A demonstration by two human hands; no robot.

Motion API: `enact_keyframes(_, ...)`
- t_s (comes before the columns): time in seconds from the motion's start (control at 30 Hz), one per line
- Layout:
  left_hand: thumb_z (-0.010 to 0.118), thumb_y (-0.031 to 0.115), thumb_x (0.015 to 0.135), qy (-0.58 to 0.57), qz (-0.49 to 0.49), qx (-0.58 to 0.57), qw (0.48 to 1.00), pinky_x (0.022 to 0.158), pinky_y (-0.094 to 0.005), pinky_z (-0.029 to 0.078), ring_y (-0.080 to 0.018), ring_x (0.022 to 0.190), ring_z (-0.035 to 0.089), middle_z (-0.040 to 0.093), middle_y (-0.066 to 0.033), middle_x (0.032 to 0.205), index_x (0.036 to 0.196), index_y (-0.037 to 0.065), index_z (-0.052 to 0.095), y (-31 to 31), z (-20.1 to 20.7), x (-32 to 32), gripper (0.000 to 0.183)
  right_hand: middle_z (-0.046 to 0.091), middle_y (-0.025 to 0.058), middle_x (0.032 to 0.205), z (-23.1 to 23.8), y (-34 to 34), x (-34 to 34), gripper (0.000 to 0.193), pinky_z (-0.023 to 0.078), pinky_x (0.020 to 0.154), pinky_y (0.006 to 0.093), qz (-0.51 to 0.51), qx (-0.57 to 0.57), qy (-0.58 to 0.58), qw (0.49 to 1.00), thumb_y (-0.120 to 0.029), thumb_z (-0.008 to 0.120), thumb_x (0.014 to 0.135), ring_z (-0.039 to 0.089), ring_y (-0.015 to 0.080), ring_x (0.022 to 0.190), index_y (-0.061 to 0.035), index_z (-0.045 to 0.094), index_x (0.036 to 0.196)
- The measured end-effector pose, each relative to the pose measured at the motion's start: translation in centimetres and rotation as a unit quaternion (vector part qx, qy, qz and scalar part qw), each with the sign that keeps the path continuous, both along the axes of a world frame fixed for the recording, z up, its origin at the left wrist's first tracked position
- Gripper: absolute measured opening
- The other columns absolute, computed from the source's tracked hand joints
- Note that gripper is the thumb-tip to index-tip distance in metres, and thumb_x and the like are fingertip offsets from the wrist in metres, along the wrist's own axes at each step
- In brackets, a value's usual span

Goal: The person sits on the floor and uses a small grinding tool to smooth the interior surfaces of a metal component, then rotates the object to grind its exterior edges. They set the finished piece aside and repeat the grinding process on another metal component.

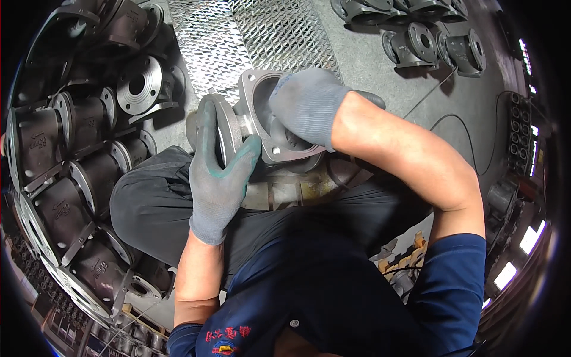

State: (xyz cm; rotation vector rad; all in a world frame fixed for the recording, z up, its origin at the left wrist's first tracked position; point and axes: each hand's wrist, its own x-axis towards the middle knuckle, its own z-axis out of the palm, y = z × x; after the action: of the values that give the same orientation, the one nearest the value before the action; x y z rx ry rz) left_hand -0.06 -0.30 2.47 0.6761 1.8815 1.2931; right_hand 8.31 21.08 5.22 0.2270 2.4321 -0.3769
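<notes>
In front of my lap lies a grey cast-metal valve body [244, 101], its square-flanged opening facing up and its round flange to the left. My left hand [220, 175], in a grey glove with green on the thumb and fingers, is closed on the round flange, its fingers along the outer side and the thumb towards the square flange. Bent over from the right, my right hand [309, 101] in a grey glove reaches into the opening. Its fingers are hidden there, so whether they hold anything does not show.
Dark flanged valve bodies [38, 140] are stacked along the left side. More castings [413, 44] stand on the concrete floor at the upper right. A silver patterned metal sheet [285, 35] lies ahead. A black cable [473, 140] curves over the floor at right.
</notes>
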Motion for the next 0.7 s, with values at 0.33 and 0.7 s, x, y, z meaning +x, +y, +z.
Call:
enact_keyframes(0.33,0.080,0.009,0.093,0.015,-0.011,0.009,1.000,0.127,-0.0412,0.040,-0.0337,0.157,0.048,0.043,-0.0301,0.172,0.169,-0.012,0.031,-0.4,-0.3,0.2,0.093,0.081,0.0202,0.095,1.5,0.5,0.9,0.022,0.066,0.077,0.0451,-0.008,0.025,0.036,0.999,-0.021,0.073,0.090,0.081,0.0362,0.088,-0.0027,0.084,0.093)
enact_keyframes(0.7,0.079,0.006,0.094,-0.001,-0.015,0.029,0.999,0.129,-0.0401,0.038,-0.0304,0.159,0.045,0.042,-0.0266,0.174,0.170,-0.010,0.030,-0.2,0.0,0.1,0.091,0.081,0.0213,0.096,0.7,0.8,1.7,0.020,0.066,0.076,0.0462,0.003,0.046,0.084,0.995,-0.017,0.072,0.093,0.081,0.0373,0.089,-0.0018,0.084,0.095)
